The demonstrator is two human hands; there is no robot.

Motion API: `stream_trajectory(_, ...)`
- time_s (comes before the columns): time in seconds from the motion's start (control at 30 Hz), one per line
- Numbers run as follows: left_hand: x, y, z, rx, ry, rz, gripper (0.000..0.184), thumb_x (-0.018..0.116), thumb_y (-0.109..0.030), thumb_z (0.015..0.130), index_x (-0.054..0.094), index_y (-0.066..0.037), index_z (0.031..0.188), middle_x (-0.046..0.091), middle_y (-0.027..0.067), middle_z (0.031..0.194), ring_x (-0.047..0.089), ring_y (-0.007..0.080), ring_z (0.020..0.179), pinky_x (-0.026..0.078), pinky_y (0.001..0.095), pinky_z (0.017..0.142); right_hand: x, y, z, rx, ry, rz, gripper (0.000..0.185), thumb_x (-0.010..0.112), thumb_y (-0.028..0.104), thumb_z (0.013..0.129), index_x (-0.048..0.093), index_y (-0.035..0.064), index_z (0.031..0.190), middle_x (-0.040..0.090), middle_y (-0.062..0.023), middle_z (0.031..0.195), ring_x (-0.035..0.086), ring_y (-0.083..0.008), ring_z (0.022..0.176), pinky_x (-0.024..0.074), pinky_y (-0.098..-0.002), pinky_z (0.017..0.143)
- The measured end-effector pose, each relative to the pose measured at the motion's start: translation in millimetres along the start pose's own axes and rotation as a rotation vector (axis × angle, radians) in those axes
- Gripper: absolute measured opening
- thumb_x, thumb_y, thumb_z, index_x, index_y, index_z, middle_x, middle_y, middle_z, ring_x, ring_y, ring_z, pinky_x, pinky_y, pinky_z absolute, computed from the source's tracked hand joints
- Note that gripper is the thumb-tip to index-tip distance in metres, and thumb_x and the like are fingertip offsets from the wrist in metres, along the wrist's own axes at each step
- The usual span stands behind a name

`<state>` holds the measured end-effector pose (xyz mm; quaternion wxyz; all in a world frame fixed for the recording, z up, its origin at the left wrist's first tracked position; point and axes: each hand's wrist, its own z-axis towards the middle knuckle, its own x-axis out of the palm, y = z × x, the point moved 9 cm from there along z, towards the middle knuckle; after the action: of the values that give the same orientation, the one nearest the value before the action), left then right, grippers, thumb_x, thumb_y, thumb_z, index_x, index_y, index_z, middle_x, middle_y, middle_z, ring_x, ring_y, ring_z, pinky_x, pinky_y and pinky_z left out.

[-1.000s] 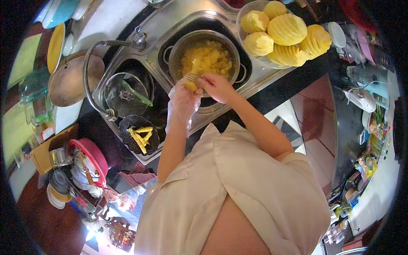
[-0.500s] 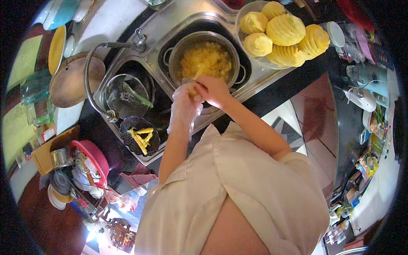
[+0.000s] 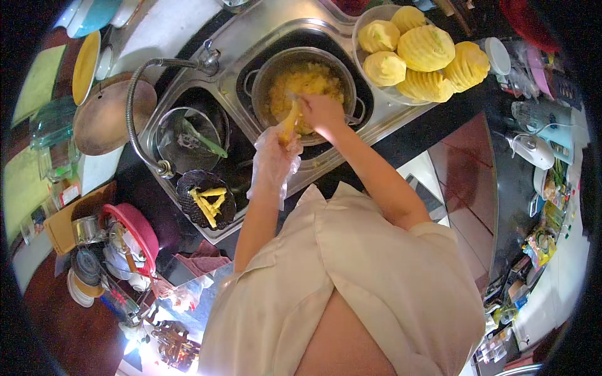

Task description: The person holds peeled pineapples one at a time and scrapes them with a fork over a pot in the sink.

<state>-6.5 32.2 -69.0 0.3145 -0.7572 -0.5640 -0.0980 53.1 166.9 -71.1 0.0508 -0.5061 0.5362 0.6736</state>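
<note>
My left hand [image 3: 277, 153], in a clear plastic glove, grips a yellow pineapple core [image 3: 291, 119] that points up over the near edge of a metal pot [image 3: 256, 94]. Shredded pineapple [image 3: 304, 84] lies in the pot, which stands in the right sink basin. My right hand [image 3: 323, 114] is closed round a fork [image 3: 292, 96] beside the core's upper end; its handle is hidden by the fingers. Several peeled pineapples [image 3: 426, 47] are heaped in a clear bowl [image 3: 357, 37] right of the sink. A dark bowl [image 3: 182, 203] at lower left holds several pineapple cores [image 3: 210, 205].
A flexible faucet [image 3: 130, 106] arches over the left basin, where a clear bowl [image 3: 164, 135] and a green-handled utensil [image 3: 210, 145] lie. Left of the sink are a round wooden board [image 3: 116, 116] and a pink basin [image 3: 145, 235] of dishes. A white lid [image 3: 497, 56] stands at right.
My right hand has moved up and right with the fork, away from my left hand and over the pot. More of the core now shows above the gloved fingers.
</note>
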Motion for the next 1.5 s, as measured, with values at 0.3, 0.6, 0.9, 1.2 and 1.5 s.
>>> stream_trajectory(0.3, -3, -3, 6, -0.102, 0.065, -0.281, 0.022, 0.048, -0.018, 0.089, 0.053, 0.003, 0.096, 0.055, 0.0115, 0.075, 0.049, 0.0189, 0.057, 0.044, 0.0283, 0.052, -17, -37, -6, 0.218, 0.015, 0.2, 0.029, 0.05, 0.029, 0.089, 0.063, 0.0055, 0.1, 0.064, -0.0191, 0.085, 0.063, -0.0308, 0.079, 0.0479, -0.0395, 0.07)
stream_trajectory(0.6, 16, -13, 4, 0.086, 0.004, 0.111, 0.019, 0.051, -0.017, 0.088, 0.053, 0.0, 0.096, 0.057, 0.0079, 0.077, 0.053, 0.016, 0.059, 0.046, 0.0268, 0.05, 1, 13, -48, 0.191, 0.29, 0.543, 0.027, 0.055, 0.029, 0.086, 0.06, 0.004, 0.094, 0.061, -0.0146, 0.075, 0.059, -0.0275, 0.068, 0.046, -0.0385, 0.063)
stream_trajectory(0.9, 24, -16, -3, 0.12, 0.148, 0.365, 0.015, 0.057, -0.014, 0.082, 0.057, -0.002, 0.092, 0.055, 0.004, 0.073, 0.052, 0.0119, 0.056, 0.043, 0.0232, 0.049, -15, 31, -42, 0.021, 0.29, 0.39, 0.027, 0.052, 0.033, 0.086, 0.058, 0.0066, 0.088, 0.062, -0.0157, 0.078, 0.06, -0.0367, 0.075, 0.0458, -0.0452, 0.064)
stream_trajectory(1.2, -7, -6, -4, 0.077, -0.102, 0.514, 0.018, 0.059, -0.028, 0.083, 0.057, -0.009, 0.086, 0.05, 0.0009, 0.064, 0.049, 0.0112, 0.054, 0.038, 0.0248, 0.046, -6, 25, -28, 0.049, 0.167, 0.286, 0.023, 0.052, 0.031, 0.087, 0.06, 0.0104, 0.093, 0.063, -0.0157, 0.082, 0.06, -0.0373, 0.077, 0.046, -0.0479, 0.065)
stream_trajectory(1.5, 15, -31, -23, 0.201, -0.192, 1.185, 0.025, 0.053, -0.033, 0.089, 0.06, -0.008, 0.091, 0.047, -0.0018, 0.058, 0.043, 0.008, 0.049, 0.032, 0.0232, 0.043, 8, -22, -11, 0.039, 0.144, -0.106, 0.028, 0.045, 0.027, 0.088, 0.061, 0.0158, 0.109, 0.065, -0.0148, 0.087, 0.062, -0.0344, 0.075, 0.0497, -0.0476, 0.066)
